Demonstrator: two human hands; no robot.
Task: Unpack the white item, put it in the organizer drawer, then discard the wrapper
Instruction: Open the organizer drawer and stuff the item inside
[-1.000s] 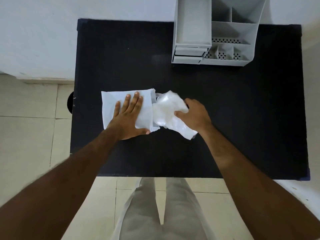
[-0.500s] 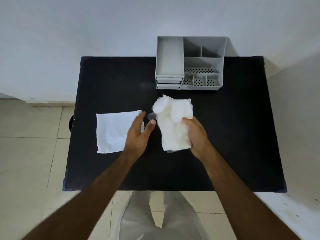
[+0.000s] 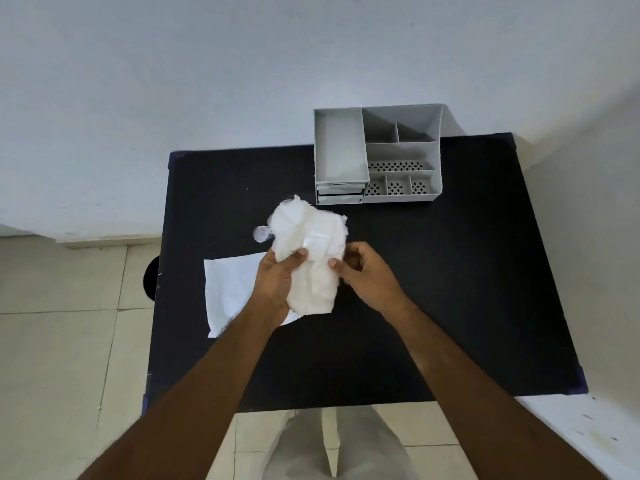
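A crumpled white wrapper [image 3: 311, 244] of thin clear plastic is held up above the middle of the black table [image 3: 450, 289]. My left hand [image 3: 277, 275] grips its left side and my right hand [image 3: 360, 271] pinches its right edge. The flat white item [image 3: 232, 292], a folded rectangle, lies on the table under my left wrist, partly hidden by it. The grey organizer [image 3: 377, 155] stands at the table's far edge, with two shut drawers [image 3: 339, 195] at its front left.
The table stands against a white wall with tiled floor to the left. A dark round thing [image 3: 150, 278] shows at the table's left edge. My legs are below the near edge.
My left hand left the flat white item and came over to the wrapper. Both hands now hold the wrapper lifted and bunched. The view has tilted up, showing more wall.
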